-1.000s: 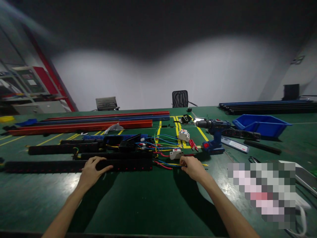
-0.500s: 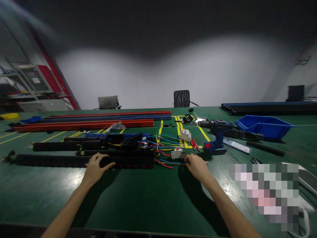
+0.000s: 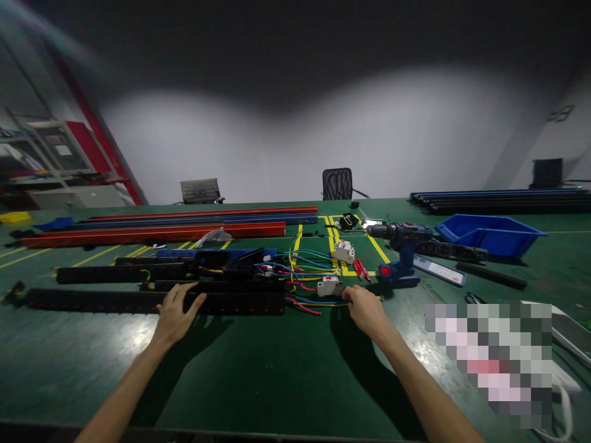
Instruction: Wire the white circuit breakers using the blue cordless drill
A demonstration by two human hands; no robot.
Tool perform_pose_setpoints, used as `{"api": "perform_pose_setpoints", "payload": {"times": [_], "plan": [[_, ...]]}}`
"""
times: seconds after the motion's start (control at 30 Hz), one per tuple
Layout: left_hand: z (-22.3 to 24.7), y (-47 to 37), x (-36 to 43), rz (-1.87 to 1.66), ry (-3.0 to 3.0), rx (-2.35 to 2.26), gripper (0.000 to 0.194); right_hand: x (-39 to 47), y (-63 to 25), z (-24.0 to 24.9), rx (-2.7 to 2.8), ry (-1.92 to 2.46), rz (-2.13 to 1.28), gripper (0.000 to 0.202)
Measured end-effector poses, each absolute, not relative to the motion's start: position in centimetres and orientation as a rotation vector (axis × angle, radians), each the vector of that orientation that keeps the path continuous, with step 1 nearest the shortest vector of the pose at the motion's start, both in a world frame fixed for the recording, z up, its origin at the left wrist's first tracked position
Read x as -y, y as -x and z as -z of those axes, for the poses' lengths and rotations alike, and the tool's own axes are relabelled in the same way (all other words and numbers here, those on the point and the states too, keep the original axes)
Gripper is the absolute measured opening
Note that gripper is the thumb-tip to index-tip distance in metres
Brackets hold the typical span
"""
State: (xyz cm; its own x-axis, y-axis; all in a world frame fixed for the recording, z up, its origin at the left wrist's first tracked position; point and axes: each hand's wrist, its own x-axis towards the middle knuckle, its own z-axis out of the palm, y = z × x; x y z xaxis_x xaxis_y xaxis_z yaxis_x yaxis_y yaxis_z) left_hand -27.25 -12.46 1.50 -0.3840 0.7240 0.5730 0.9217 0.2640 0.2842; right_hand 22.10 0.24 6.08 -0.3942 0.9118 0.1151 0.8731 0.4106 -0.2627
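My left hand (image 3: 178,314) rests on the near long black strip (image 3: 249,303), which has a row of small red marks. Its fingers and thumb are spread, with the fingertips over the strip's top. At the strip's right end, red, blue and yellow wires (image 3: 307,300) come out. A white circuit breaker (image 3: 329,285) stands by these wires, with a red wire at its left side. My right hand (image 3: 365,309) is closed in a pinch at the breaker's right end. The fingertips are partly hidden, and wire ends show beyond the hand.
Behind lie more black strips (image 3: 124,272), a second breaker (image 3: 344,251) and red-handled pieces (image 3: 361,269). A cordless drill (image 3: 404,255) stands to the right, near a blue bin (image 3: 492,237). Long orange rails (image 3: 152,234) lie at the back left, black rails (image 3: 498,202) at the back right.
My left thumb has lifted and drawn in toward the fingers on the strip. My right hand keeps its pinch by the breaker. The whole view has shifted slightly.
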Motion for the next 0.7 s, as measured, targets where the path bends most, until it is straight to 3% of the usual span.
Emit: {"api": "perform_pose_setpoints", "payload": {"times": [0.23, 0.33, 0.47, 0.7], "plan": [[-3.6, 22.1, 11.8, 1.033, 1.779, 1.58, 0.02, -0.3, -22.2, -6.0, 2.365, 1.543, -0.251, 0.019], [-4.9, 17.4, 10.9, 1.096, 2.049, 1.402, 0.024, -0.4, -22.3, -6.1, 2.332, 1.522, -0.261, 0.016], [-6.1, 10.9, 9.1, 1.028, 2.299, 1.167, 0.028, -1.4, -22.6, -6.3, 2.242, 1.515, -0.232, 0.015], [-6.0, 3.9, 5.3, 0.848, 2.453, 1.069, 0.012, -6.7, -22.9, -6.9, 2.072, 1.592, -0.093, 0.028]]}}
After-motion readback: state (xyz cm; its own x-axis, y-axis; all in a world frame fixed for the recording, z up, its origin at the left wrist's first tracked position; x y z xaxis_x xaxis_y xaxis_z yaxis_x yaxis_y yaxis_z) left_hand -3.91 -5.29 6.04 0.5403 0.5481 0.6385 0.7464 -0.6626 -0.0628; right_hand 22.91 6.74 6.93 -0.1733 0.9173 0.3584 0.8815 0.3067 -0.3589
